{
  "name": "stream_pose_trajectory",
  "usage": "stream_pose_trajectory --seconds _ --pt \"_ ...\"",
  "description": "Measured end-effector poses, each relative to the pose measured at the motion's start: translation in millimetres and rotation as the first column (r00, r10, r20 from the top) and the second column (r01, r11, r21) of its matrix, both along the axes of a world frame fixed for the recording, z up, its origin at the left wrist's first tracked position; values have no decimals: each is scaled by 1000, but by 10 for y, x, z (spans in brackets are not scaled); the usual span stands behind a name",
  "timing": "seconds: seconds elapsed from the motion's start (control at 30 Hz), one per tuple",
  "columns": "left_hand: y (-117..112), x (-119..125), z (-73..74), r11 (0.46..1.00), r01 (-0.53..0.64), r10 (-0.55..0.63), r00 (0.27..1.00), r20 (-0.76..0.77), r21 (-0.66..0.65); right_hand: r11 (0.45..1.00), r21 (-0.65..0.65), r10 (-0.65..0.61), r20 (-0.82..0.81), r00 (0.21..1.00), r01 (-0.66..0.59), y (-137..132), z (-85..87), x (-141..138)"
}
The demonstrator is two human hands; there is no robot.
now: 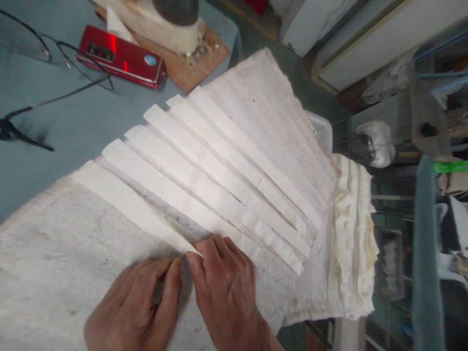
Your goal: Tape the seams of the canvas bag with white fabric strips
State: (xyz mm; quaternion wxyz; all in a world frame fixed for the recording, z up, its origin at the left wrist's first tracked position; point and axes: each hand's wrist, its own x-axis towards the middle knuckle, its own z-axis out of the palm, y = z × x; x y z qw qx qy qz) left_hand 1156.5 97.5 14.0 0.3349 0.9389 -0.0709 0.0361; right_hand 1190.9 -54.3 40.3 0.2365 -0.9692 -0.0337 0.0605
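Several white, paper-like strips (175, 156) lie side by side, slightly fanned, on a rough greyish-white sheet (91, 234). My right hand (226, 287) pinches the near end of the lowest white strip (135, 209) between thumb and forefinger, and that end looks narrowed and folded. Just to its left, my left hand (135, 302) rests low over the sheet, thumb and forefinger pressed together. Whether anything is in that pinch I cannot make out. The far end of the lowest strip lies flat near the sheet's upper edge.
On the blue-grey table (22, 180) are a red phone (124, 58), glasses (76, 68) and a brown board (197, 68) bearing a pale block. A thick stack of ruffled cream layers (353, 239) hangs at the right. Shelving with assorted items stands beyond it.
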Motion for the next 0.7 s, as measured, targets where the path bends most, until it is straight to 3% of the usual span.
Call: stream_pose_trajectory --seconds 0.3,0.5,0.6,0.7 --pt "-69 13 13 997 -49 50 999 -6 64 983 172 72 -1 997 -71 -116 -55 60" --pt "-114 22 -62 995 -82 79 995 59 60 946 321 13 -171 985 44 -175 3 112" --pt "-109 9 -73 996 -81 80 996 28 45 941 324 -19 -228 974 94 -176 69 95" --pt "-123 -37 -56 981 -145 140 989 -50 -125 956 275 -46 -211 976 104 -52 201 47"
